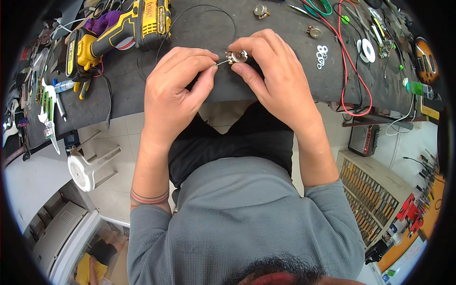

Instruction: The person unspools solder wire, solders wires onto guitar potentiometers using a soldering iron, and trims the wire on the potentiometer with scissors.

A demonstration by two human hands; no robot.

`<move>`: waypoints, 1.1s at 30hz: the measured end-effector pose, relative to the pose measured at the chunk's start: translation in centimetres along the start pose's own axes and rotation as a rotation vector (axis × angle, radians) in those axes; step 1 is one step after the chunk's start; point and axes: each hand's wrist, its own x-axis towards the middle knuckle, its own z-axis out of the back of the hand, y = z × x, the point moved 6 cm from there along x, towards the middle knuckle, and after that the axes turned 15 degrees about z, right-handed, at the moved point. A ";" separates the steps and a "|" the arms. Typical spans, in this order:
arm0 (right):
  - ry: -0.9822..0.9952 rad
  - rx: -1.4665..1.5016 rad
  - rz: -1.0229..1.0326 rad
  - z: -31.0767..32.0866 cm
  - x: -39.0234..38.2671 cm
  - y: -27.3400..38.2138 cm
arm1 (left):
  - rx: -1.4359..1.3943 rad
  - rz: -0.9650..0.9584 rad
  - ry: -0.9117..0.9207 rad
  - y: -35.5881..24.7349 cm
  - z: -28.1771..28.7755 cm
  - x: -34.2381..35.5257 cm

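Below the right end of the dark worktop (325, 88) stands a beige cabinet (368, 190) of small compartments, contents too small to tell. Near the worktop's front edge, mid-length, the right hand (279, 76) pinches a shiny, round metal component (240, 57); the left hand (175, 88) pinches a thin grey wire (222, 62) reaching its side.

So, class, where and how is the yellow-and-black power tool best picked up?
Probably around the black handle, coming from above: it runs slim between two bulkier ends of the power tool, and its upper face lies uncovered.
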 end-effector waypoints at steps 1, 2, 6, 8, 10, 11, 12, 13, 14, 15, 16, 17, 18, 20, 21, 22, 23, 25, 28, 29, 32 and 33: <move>0.001 0.000 -0.001 0.0 0.0 0.0 | 0.000 -0.001 0.001 0.0 0.0 0.0; -0.003 -0.008 0.011 0.0 0.0 -0.1 | -0.001 0.000 0.002 0.0 0.0 0.0; -0.004 -0.012 0.020 0.0 0.1 0.0 | 0.006 -0.007 -0.002 -0.1 0.0 0.0; -0.006 -0.017 0.025 0.0 0.0 -0.1 | 0.010 -0.016 -0.004 -0.1 -0.1 0.0; -0.008 -0.021 0.031 -0.1 0.0 0.0 | 0.020 -0.018 -0.003 -0.1 -0.1 0.0; -0.010 -0.018 0.028 -0.1 0.0 0.0 | 0.021 -0.017 -0.002 -0.1 -0.1 0.0; -0.011 -0.016 0.025 -0.1 0.0 0.0 | 0.023 -0.020 -0.003 -0.1 -0.1 0.0; -0.011 -0.015 0.023 -0.1 0.0 0.0 | 0.024 -0.023 -0.002 -0.1 -0.1 -0.1; -0.011 -0.020 0.029 -0.1 0.0 0.0 | 0.023 -0.022 -0.001 -0.1 -0.2 0.0; -0.012 -0.025 0.034 -0.1 0.0 0.0 | 0.026 -0.027 -0.005 -0.1 -0.2 0.0; -0.011 -0.024 0.033 -0.1 0.0 0.0 | 0.029 -0.031 -0.009 -0.2 -0.2 0.0; -0.010 -0.025 0.036 -0.1 0.0 0.0 | 0.029 -0.029 -0.008 -0.2 -0.2 0.0; -0.010 -0.025 0.038 -0.1 0.0 0.0 | 0.032 -0.034 -0.009 -0.2 -0.1 0.0; -0.011 -0.027 0.039 -0.1 0.0 0.0 | 0.033 -0.038 -0.009 -0.2 -0.2 0.0; -0.014 -0.028 0.041 -0.1 0.0 0.0 | 0.039 -0.044 -0.011 -0.2 -0.2 0.0; -0.013 -0.027 0.040 -0.2 0.0 -0.1 | 0.046 -0.049 -0.013 -0.3 -0.2 0.0; -0.015 -0.027 0.044 -0.2 0.0 -0.1 | 0.045 -0.047 -0.013 -0.3 -0.2 0.0; -0.015 -0.026 0.047 -0.2 0.0 -0.1 | 0.056 -0.047 -0.008 -0.3 -0.3 0.0; -0.011 -0.028 0.049 -0.2 0.0 0.0 | 0.064 -0.064 -0.016 -0.3 -0.3 0.0; -0.010 -0.029 0.051 -0.2 0.0 0.0 | 0.064 -0.062 -0.016 -0.3 -0.3 0.0; -0.005 -0.035 0.055 -0.3 0.0 -0.1 | 0.067 -0.082 -0.016 -0.3 -0.4 0.0; -0.001 -0.039 0.059 -0.3 0.0 -0.1 | 0.072 -0.085 -0.016 -0.3 -0.3 0.1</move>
